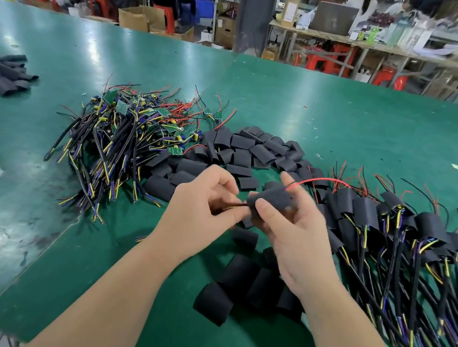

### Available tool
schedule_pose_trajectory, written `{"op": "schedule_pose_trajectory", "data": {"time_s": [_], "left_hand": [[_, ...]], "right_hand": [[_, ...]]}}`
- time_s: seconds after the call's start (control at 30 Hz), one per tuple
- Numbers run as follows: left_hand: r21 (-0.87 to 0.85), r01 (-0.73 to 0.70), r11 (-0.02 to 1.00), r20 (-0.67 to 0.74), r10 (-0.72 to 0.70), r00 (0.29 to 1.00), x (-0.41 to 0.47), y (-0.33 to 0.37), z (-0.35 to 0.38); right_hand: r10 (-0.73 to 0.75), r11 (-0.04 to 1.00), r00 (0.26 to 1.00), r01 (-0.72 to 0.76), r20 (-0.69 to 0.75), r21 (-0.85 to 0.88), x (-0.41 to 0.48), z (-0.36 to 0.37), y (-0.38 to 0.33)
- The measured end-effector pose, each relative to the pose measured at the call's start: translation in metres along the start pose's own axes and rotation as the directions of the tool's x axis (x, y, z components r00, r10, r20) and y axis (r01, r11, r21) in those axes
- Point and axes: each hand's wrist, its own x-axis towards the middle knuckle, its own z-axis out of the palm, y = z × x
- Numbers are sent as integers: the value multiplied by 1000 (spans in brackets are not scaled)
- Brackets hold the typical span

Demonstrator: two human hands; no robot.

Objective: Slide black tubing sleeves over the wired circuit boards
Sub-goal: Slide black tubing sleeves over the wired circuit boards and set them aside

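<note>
Head view: above the green worktop, the right hand curls its fingers round a short black tubing sleeve, a thin red wire poking from its far end. The left hand pinches the dark wires entering the near end. Hold the sleeve steady and feed straight, so the hidden board shouldn't snag.

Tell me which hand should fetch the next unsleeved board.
Probably left. The left hand, pinching only a thin dark wire, is nearer the tangled pile of bare green wired circuit boards; the right hand grips the black tubing sleeve.
</note>
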Motion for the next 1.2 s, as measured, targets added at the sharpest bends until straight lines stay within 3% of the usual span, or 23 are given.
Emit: {"op": "schedule_pose_trajectory", "data": {"time_s": [0.07, 0.13, 0.2, 0.23, 0.27, 0.33, 0.37, 0.4, 0.5, 0.6, 0.67, 0.8, 1.0, 1.2], "left_hand": [[-82, 33, 996, -19, -34, 999, 3, 3, -7], [-128, 79, 989, -120, -95, 988, 8, 0, -19], [145, 141, 979, -276, -97, 956, 13, -13, -33], [344, 218, 913, -329, -100, 939, 14, -20, -40], [497, 314, 809, -358, -138, 923, 15, -27, -44], [645, 453, 616, -360, -278, 891, 14, -36, -46], [689, 477, 546, -352, -323, 878, 13, -38, -44], [727, 481, 489, -345, -346, 873, 13, -40, -43], [778, 457, 432, -338, -325, 883, 16, -43, -42], [734, 456, 503, -444, -153, 883, 18, -41, -45], [698, 499, 514, -547, -66, 834, 17, -40, -48], [693, 603, 396, -572, -207, 794, 17, -48, -60], [659, 636, 401, -616, -197, 763, 24, -48, -72], [657, 678, 330, -643, -225, 732, 34, -50, -79]], "right_hand": [[57, 980, 990, -31, -128, 198, 4, -4, -13], [34, 979, 973, 14, -229, 205, 10, -19, -30], [-75, 992, 934, 106, -350, 70, 14, -40, -49], [-180, 983, 895, 144, -408, -117, 14, -50, -58], [-305, 911, 856, 134, -418, -390, 14, -60, -65], [-422, 570, 837, -55, -349, -820, 14, -73, -70], [-428, 430, 831, -158, -355, -889, 15, -77, -69], [-424, 373, 814, -242, -396, -896, 15, -76, -68], [-463, 390, 780, -246, -420, -887, 13, -65, -57], [-472, 364, 828, -129, -303, -922, 12, -50, -47], [-457, 359, 856, -70, -241, -931, 9, -41, -42], [-442, 363, 881, 4, -169, -932, 6, -33, -34], [-465, 401, 883, 146, -63, -904, 4, -31, -26], [-513, 407, 858, 253, 10, -878, 5, -29, -17]]}}
